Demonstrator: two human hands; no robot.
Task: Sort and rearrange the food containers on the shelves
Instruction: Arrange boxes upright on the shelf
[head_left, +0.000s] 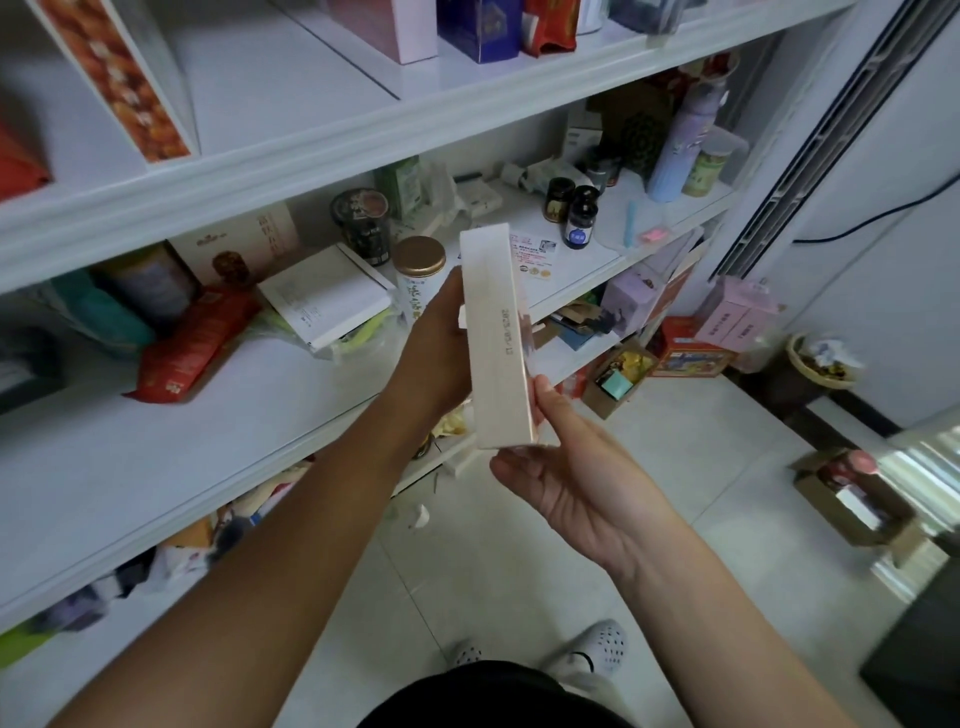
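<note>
A long cream-white box (496, 332) with a printed date on its narrow side is held upright in front of the middle shelf (223, 415). My left hand (439, 343) grips its left side from behind, fingers hidden by the box. My right hand (561, 473) holds its lower end, thumb on the right edge and fingers under the bottom. On the shelf behind stand a gold-lidded tin (420, 270), a dark cup (362, 223), a red packet (195, 343), a white flat box (327, 293) and small dark jars (579, 221).
The upper shelf (311, 150) carries boxes and a blue carton (480, 28). A pale blue bottle (678, 150) stands at the shelf's far right. Pink boxes (737, 317), a red box (685, 348) and open cartons (852, 499) sit on the tiled floor.
</note>
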